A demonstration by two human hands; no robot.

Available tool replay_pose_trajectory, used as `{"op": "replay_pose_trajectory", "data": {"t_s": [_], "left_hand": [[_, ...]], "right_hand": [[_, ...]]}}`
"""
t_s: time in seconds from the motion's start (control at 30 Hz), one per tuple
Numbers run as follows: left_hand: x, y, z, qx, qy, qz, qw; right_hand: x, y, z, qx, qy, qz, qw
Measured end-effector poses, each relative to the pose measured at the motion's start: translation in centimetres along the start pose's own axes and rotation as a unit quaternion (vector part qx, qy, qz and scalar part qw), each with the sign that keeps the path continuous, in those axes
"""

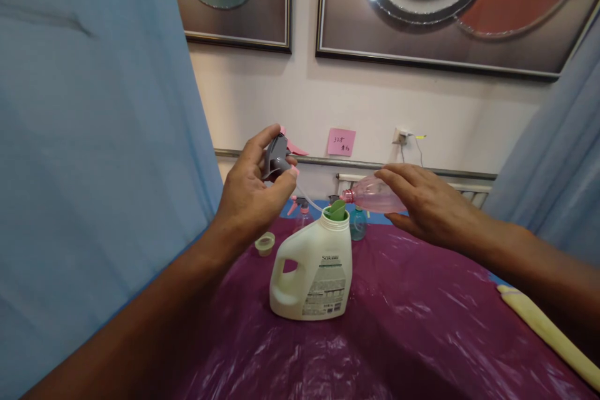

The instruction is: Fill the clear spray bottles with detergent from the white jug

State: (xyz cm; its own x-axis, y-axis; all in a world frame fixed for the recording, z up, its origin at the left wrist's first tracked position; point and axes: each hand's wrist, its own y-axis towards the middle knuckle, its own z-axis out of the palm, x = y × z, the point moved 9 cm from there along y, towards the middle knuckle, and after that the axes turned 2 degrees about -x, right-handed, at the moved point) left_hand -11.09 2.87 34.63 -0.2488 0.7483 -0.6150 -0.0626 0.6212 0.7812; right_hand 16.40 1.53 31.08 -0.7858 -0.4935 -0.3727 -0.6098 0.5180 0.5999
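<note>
My left hand (253,184) grips a grey and pink spray trigger head (276,155) between thumb and fingers. Its thin clear dip tube (310,199) slants down to the mouth of a white detergent jug (312,272). A green pouring spout (337,209) sticks up in the jug's neck. In my right hand (417,200) is a pink see-through bottle (375,194), tipped on its side. The bottle's uncapped neck points left, just above the spout. Whether liquid flows from it I cannot tell.
Behind the jug stand a pink spray bottle (304,215) and a blue spray bottle (358,224). A pale cap (265,243) lies left of the jug on the purple plastic cover (394,337). Yellow cloth (539,325) lies at the right; blue curtains (94,137) hang at both sides.
</note>
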Motion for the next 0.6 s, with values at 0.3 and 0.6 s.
{"op": "replay_pose_trajectory", "data": {"t_s": [0.3, 0.6], "left_hand": [[0.0, 0.06, 0.08, 0.003, 0.017, -0.008, 1.0], [-0.13, 0.0, -0.12, 0.005, 0.019, -0.01, 1.0]], "right_hand": [[0.31, 0.16, -0.24, -0.008, -0.031, -0.012, 0.999], [0.28, 0.27, -0.3, -0.015, -0.032, -0.021, 0.999]]}}
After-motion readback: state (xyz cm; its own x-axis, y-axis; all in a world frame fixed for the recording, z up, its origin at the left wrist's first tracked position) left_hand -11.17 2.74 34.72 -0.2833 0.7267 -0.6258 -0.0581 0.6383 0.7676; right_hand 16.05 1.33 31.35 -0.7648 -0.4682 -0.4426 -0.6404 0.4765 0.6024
